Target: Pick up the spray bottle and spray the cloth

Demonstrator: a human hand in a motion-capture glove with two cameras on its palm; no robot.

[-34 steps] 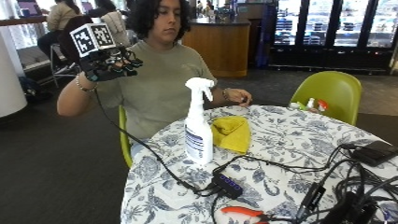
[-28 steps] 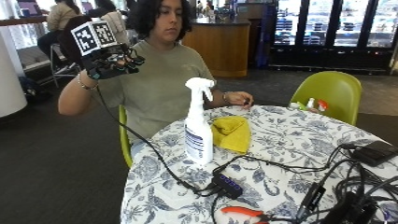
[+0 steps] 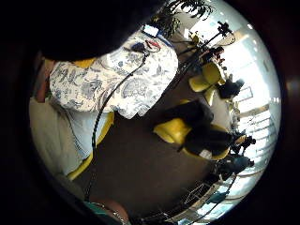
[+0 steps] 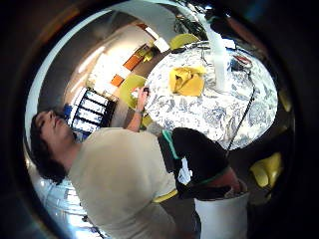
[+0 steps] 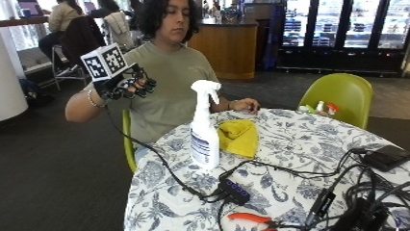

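Observation:
A white spray bottle (image 5: 205, 127) stands upright near the left edge of the round floral table (image 5: 288, 144). Just right of it lies a crumpled yellow cloth (image 5: 238, 137). My gloved right hand (image 5: 125, 84) is raised in the air left of the table, well apart from the bottle, with its fingers loosely curled and nothing in them. The bare left hand (image 5: 243, 105) rests on the table's far edge behind the cloth. From the thumb side palm view, the bottle (image 4: 217, 50) and cloth (image 4: 188, 80) appear small and far off on the table (image 4: 219, 114).
Black cables and a black hub (image 5: 234, 190) lie in front of the bottle. Orange-handled pliers (image 5: 249, 219) sit at the front edge. A black device (image 5: 384, 156) is at the right. A green chair (image 5: 339, 94) and small bottles (image 5: 323, 107) are at the far side.
My gloved hand has come down and moved a little toward the table. The bottle, the cloth and the bare hand have stayed put.

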